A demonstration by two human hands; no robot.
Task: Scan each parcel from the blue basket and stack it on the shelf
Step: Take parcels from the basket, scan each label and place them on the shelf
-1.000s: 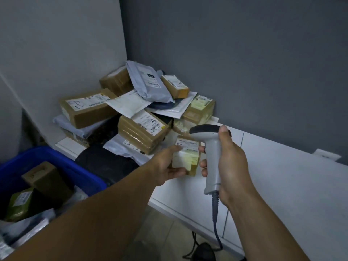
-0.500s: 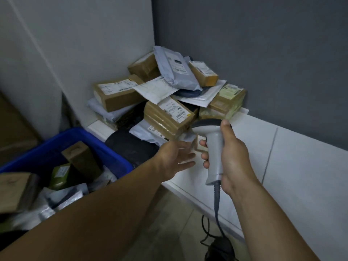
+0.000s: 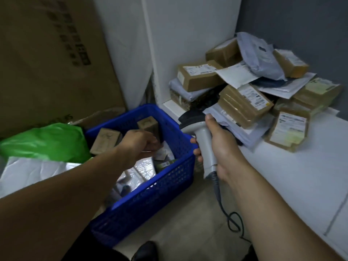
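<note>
**Left hand [image 3: 140, 146] reaches into the blue basket [image 3: 154, 200]; right hand [image 3: 220, 147] holds the scanner [image 3: 204, 137] ready**

A tall cardboard carton [image 3: 47, 53] stands against the wall at the far left, behind everything and out of the work. The white shelf [image 3: 282, 176] runs along the right. Its corner end carries the stack of parcels [image 3: 244, 104], brown boxes and grey mailers heaped against the 2 walls, which probably prop the heap up. Most labels face upward.

The basket sits on the floor just beside the shelf's end. I judge that is near enough for a parcel to pass from one to the other without a step. A green bag [image 3: 47, 142] lies just beside the basket's left side.

The right hand has its fingers wrapped round the scanner's handle, thumb up by the dark head. The scanner is upright between basket and stack, likely so the next label can be brought up to it. Its cable [image 3: 226, 210] hangs down to the floor.

The left hand is palm down over the basket's contents with its fingers curled downward. Its back hides the fingertips, so I cannot tell whether it has hold of anything. Near it are a flat brown box [image 3: 106, 140], an upright brown box [image 3: 148, 125], crinkled plastic mailers [image 3: 143, 166] and a small green-labelled packet [image 3: 164, 163]. The step in hand looks like picking the next parcel, with several yet to be scanned.
</note>
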